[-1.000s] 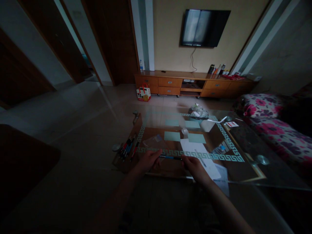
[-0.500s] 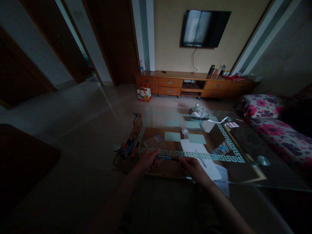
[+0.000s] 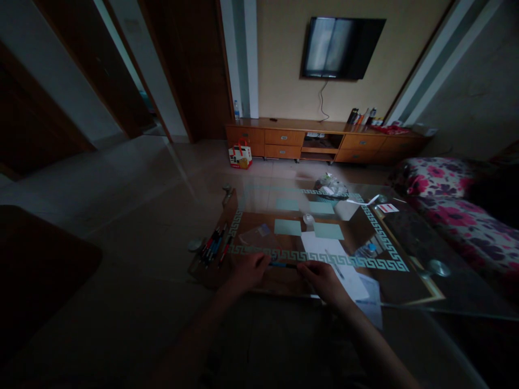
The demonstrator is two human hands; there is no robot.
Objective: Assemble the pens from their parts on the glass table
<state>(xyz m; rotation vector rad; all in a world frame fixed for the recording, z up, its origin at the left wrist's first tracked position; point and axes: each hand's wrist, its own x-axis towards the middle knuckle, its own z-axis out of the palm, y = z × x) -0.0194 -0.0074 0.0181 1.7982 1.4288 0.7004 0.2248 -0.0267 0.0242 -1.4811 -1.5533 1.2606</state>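
A slim pen (image 3: 283, 265), blue with a dark right part, lies level between my two hands above the near edge of the glass table. My left hand (image 3: 251, 270) is closed at its left end, fingers curled. The dark right end is pinched by my right hand (image 3: 318, 274), thumb and forefinger together. To the left, a pile of pens (image 3: 213, 246) in red, blue and black lies on the glass. White paper sheets (image 3: 352, 283) with another pen (image 3: 335, 266) on them sit right of my right hand. A clear plastic sleeve (image 3: 253, 236) lies beyond my left hand.
The glass table (image 3: 466, 294) has a patterned border. On or under it show a plastic bottle (image 3: 367, 249), a small white roundish item (image 3: 308, 219) and a bag-lined basket (image 3: 331, 186). A floral sofa (image 3: 454, 216) stands right; a wooden cabinet (image 3: 284, 129) stands beyond.
My left hand has shifted slightly right and its fingers have curled in at the pen's left end. The right hand keeps its pinch, almost unmoved.
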